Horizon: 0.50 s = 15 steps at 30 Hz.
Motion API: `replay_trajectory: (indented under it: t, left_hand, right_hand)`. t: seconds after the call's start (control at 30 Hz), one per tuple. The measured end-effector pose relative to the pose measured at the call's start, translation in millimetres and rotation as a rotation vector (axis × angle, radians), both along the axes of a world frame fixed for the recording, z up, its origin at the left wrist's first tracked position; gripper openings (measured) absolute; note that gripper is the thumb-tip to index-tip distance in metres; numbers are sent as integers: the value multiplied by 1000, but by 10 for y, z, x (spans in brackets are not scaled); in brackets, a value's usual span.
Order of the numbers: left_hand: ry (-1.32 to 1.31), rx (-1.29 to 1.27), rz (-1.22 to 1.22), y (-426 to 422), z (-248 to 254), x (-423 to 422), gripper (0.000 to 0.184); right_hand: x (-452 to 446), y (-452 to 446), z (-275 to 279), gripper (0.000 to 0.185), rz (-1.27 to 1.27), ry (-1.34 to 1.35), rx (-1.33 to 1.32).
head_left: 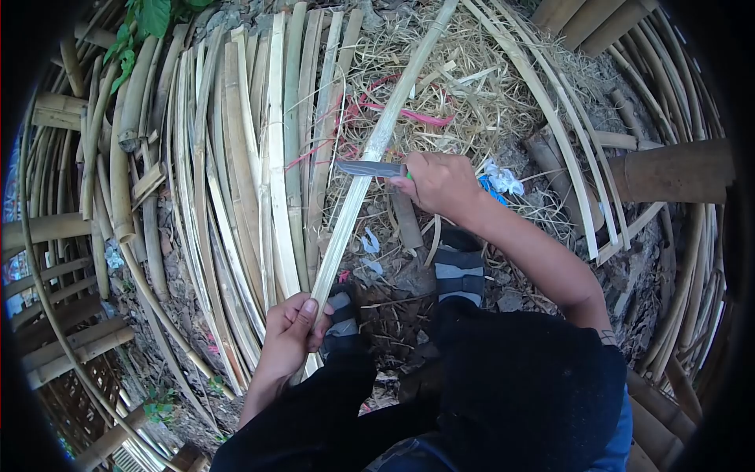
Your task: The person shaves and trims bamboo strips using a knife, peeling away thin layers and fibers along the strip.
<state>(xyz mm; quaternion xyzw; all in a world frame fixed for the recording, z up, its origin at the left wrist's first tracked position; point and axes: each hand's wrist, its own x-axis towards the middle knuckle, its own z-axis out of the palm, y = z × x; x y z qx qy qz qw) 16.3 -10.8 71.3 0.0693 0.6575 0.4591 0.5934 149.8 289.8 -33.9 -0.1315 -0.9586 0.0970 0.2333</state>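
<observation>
A long pale bamboo strip (346, 215) runs slantwise from my lap up to the top of the view. My left hand (292, 326) is closed around its lower part, thumb on top. In my right hand (442, 182) is a knife (370, 168), its handle mostly hidden by my fingers with a bit of green showing. The blade lies across the strip at about its middle and points left. Above the blade the strip's surface looks whitish and scraped.
Many split bamboo strips (273, 149) lie side by side on the left. Shavings (480, 102) and pink string (417, 116) cover the ground ahead. More strips (550, 118) and a thick bamboo pole (676, 171) are at right. My sandalled feet (460, 271) are below.
</observation>
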Motion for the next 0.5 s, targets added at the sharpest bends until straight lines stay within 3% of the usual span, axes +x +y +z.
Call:
replay_trajectory:
  t: [0.5]
  left_hand:
    - [-49,-5,-31,10,8,32,30]
  right_hand:
    - [188,280,-88,42,30,13,179]
